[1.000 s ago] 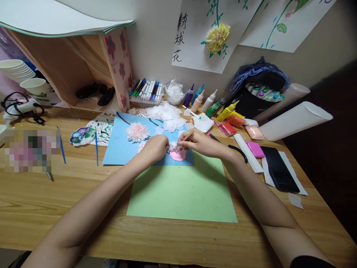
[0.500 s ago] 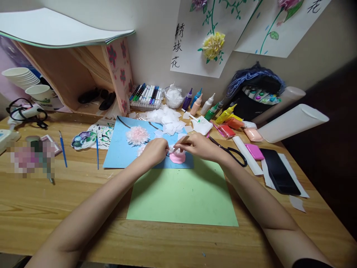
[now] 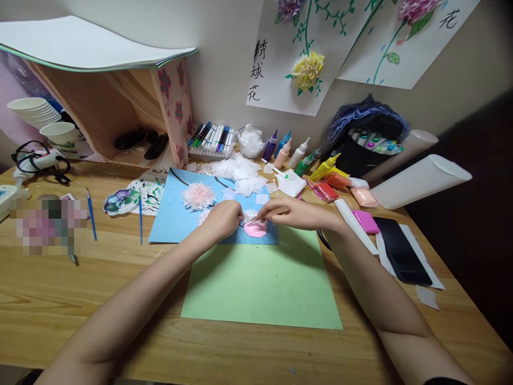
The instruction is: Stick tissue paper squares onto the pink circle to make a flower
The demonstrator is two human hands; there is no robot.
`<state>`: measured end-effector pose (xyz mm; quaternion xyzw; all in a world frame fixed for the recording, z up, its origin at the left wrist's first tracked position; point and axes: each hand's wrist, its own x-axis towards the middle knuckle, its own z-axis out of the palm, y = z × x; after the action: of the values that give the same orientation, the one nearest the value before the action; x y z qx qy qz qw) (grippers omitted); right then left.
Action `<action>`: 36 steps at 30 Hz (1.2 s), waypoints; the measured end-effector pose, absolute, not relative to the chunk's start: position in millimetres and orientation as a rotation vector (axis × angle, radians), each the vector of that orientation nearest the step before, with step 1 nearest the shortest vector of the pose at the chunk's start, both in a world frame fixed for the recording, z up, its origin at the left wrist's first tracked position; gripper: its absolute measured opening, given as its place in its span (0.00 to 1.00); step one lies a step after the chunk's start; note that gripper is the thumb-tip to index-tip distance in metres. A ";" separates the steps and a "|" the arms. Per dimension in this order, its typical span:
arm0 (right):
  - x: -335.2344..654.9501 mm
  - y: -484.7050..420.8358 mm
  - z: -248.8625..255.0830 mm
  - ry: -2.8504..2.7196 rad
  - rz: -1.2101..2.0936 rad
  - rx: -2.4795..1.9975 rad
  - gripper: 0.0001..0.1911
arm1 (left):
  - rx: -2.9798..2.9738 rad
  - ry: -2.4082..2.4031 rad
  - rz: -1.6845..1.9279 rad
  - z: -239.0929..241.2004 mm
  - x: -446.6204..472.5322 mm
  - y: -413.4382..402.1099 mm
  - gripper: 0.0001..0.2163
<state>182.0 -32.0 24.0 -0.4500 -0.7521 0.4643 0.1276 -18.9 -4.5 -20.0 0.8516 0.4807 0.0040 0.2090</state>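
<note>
A round patch of pink clay [image 3: 255, 230] lies on the blue paper [image 3: 172, 214], its upper part covered with ruffled white tissue pieces [image 3: 250, 215]. My left hand [image 3: 227, 216] is closed at the left edge of the patch; what its fingertips hold, if anything, is hidden. From the right, my right hand [image 3: 286, 213] pinches a thin brown stick [image 3: 280, 210], its tip down at the tissue pieces. A finished-looking pale pink tissue flower [image 3: 198, 196] sits on the blue paper to the left. Another, partly hidden by my left hand, shows below it.
Green paper [image 3: 260, 289] lies in front. Behind are a heap of white tissue squares [image 3: 238, 170], paint bottles [image 3: 282, 152] and markers [image 3: 212, 139]. Scissors [image 3: 324, 240] are partly under my right forearm. A phone [image 3: 401, 251] lies right, paintbrushes [image 3: 91, 214] left.
My right hand has shifted slightly and lowered its wrist, and the stick now lies flatter. My left hand stays almost in place. The view has tilted a little.
</note>
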 end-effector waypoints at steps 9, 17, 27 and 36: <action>183.6 -30.7 20.4 -2.235 1.358 -1.309 0.16 | 2.330 1.300 -0.064 2.4 -19.9 -12.1 0.19; 182.0 -32.9 22.8 -2.286 1.354 -1.259 0.18 | 2.313 1.438 -0.019 -12.0 -10.5 -16.5 0.11; 181.2 -35.4 34.0 -2.415 1.257 -1.288 0.15 | 2.337 1.529 -0.073 -10.8 -4.6 -20.7 0.11; 186.3 -32.3 32.8 -2.345 1.382 -1.324 0.17 | 2.365 1.523 -0.043 -15.6 -6.0 -19.3 0.10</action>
<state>186.3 -32.3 32.8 -0.4366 -0.7736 0.4557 0.0573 -6.0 -19.3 -15.6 0.8293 0.5341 -0.0150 0.1635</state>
